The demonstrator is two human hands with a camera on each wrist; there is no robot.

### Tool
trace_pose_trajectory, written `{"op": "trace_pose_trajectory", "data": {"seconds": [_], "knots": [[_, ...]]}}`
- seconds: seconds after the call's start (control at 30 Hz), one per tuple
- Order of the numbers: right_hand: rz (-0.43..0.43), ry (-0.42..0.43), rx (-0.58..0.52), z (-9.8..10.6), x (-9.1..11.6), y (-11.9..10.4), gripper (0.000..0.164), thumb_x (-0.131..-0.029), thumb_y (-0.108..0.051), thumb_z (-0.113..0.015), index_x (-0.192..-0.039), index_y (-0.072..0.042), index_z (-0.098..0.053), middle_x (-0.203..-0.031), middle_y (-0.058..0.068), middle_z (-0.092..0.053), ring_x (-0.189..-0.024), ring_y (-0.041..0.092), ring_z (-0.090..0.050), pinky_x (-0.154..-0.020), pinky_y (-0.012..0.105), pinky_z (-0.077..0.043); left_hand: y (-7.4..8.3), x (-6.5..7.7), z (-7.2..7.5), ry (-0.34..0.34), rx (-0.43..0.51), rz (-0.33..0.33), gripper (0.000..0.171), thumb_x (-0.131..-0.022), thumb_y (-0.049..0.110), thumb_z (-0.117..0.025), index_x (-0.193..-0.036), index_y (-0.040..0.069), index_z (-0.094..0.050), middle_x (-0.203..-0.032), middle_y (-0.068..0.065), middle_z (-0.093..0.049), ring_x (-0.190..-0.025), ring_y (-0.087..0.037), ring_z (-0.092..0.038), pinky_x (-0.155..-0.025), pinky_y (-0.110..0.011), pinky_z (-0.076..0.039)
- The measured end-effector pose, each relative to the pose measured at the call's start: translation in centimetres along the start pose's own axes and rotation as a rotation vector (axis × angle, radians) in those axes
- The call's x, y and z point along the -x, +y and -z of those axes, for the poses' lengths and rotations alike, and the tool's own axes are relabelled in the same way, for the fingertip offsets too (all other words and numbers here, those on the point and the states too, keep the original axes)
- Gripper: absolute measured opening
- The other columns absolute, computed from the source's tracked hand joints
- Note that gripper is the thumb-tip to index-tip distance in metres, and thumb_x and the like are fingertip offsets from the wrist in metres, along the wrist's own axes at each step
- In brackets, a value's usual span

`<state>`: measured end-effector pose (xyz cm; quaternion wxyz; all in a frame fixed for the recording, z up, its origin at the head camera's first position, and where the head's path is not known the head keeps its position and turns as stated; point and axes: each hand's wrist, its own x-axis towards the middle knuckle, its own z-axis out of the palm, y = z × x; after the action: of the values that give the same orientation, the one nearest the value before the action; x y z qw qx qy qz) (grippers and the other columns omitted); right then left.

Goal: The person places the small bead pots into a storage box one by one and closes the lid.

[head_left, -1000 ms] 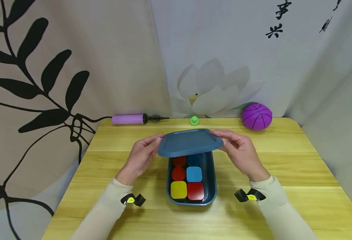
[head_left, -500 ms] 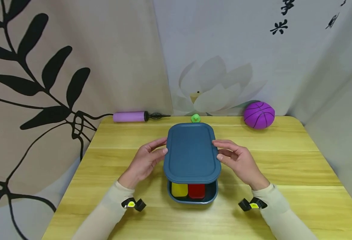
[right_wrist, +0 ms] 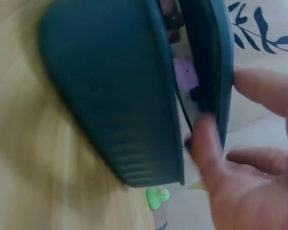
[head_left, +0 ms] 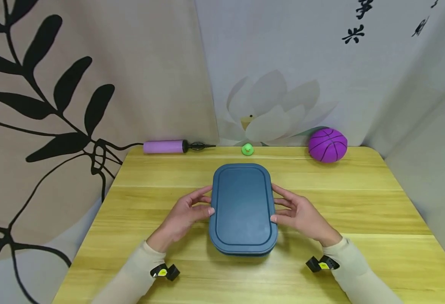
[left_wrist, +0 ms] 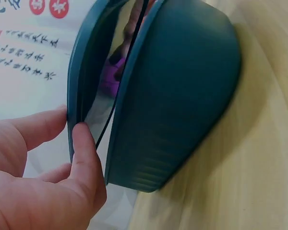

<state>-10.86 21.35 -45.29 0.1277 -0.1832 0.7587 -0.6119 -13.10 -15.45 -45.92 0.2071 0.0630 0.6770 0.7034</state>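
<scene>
A dark blue lid (head_left: pixel 243 207) covers the matching rectangular storage box from above in the head view. My left hand (head_left: pixel 186 215) pinches its left edge between thumb and fingers, while my right hand (head_left: pixel 300 215) does the same at the right edge. Seen from the side in the left wrist view, the lid (left_wrist: pixel 81 72) hangs a little over the rim of the box (left_wrist: pixel 177 86), leaving a narrow gap. That gap also shows in the right wrist view, between the lid (right_wrist: pixel 221 72) and the box (right_wrist: pixel 110 86). The blocks inside are hidden.
A purple hand pump (head_left: pixel 165 147) lies along the back left edge of the wooden table (head_left: pixel 359 219). Behind the box sits a small green duck (head_left: pixel 247 149), with a purple ball (head_left: pixel 327 145) to its right. Printed curtains hang right behind the table.
Both hands have brought the lid from a tilted position, down and towards me, until it lies level over the box. The coloured blocks, visible before, are now covered.
</scene>
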Motion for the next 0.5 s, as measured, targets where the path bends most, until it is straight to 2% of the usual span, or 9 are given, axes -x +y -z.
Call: {"op": "trace_pose_trajectory", "data": {"seconds": [0.1, 0.2, 0.3, 0.43, 0.5], "knots": [[0.048, 0.022, 0.105, -0.3, 0.1, 0.3, 0.092, -0.092, -0.015, -0.084, -0.166, -0.004, -0.031, -0.168, 0.019, -0.038, -0.145, 0.045, -0.05, -0.108, 0.039, -0.053, -0.2, 0.1, -0.2, 0.007, -0.021, -0.002, 0.074, -0.093, 0.005, -0.079, -0.16, 0.018, -0.049, -0.135, -0.016, -0.057, -0.113, -0.022, -0.066, -0.092, -0.032, -0.06], [0.079, 0.052, 0.2, -0.4, 0.3, 0.6, 0.091, -0.091, -0.018, -0.085, -0.165, -0.003, -0.033, -0.168, 0.019, -0.039, -0.147, 0.044, -0.048, -0.11, 0.043, -0.051, -0.4, 0.0, -0.5, 0.011, -0.032, -0.002, 0.074, -0.092, 0.005, -0.079, -0.159, 0.018, -0.05, -0.133, -0.015, -0.057, -0.112, -0.021, -0.067, -0.091, -0.031, -0.06], [0.079, 0.07, 0.277, -0.6, 0.5, 0.9, 0.091, -0.092, -0.023, -0.086, -0.164, -0.002, -0.035, -0.168, 0.02, -0.039, -0.142, 0.043, -0.055, -0.109, 0.044, -0.052, -0.7, -0.2, -0.6, 0.016, -0.055, 0.005, 0.074, -0.093, 0.005, -0.079, -0.16, 0.018, -0.049, -0.132, -0.015, -0.058, -0.111, -0.02, -0.067, -0.091, -0.03, -0.06], [0.075, 0.062, 0.27, -0.9, 0.4, 1.3, 0.088, -0.094, -0.023, -0.084, -0.163, 0.0, -0.035, -0.169, 0.022, -0.034, -0.132, 0.044, -0.063, -0.107, 0.046, -0.053, -1.0, -0.4, -0.5, 0.031, -0.104, 0.004, 0.074, -0.093, 0.006, -0.08, -0.16, 0.016, -0.049, -0.131, -0.017, -0.06, -0.11, -0.02, -0.067, -0.09, -0.028, -0.059], [0.075, 0.056, 0.237, -0.9, 0.3, 1.5, 0.088, -0.094, -0.022, -0.083, -0.163, 0.0, -0.034, -0.17, 0.022, -0.033, -0.135, 0.044, -0.061, -0.106, 0.045, -0.054, -1.1, -0.5, -0.5, 0.038, -0.117, 0.004, 0.074, -0.092, 0.006, -0.08, -0.159, 0.016, -0.05, -0.131, -0.018, -0.06, -0.11, -0.02, -0.067, -0.09, -0.027, -0.059]]}}
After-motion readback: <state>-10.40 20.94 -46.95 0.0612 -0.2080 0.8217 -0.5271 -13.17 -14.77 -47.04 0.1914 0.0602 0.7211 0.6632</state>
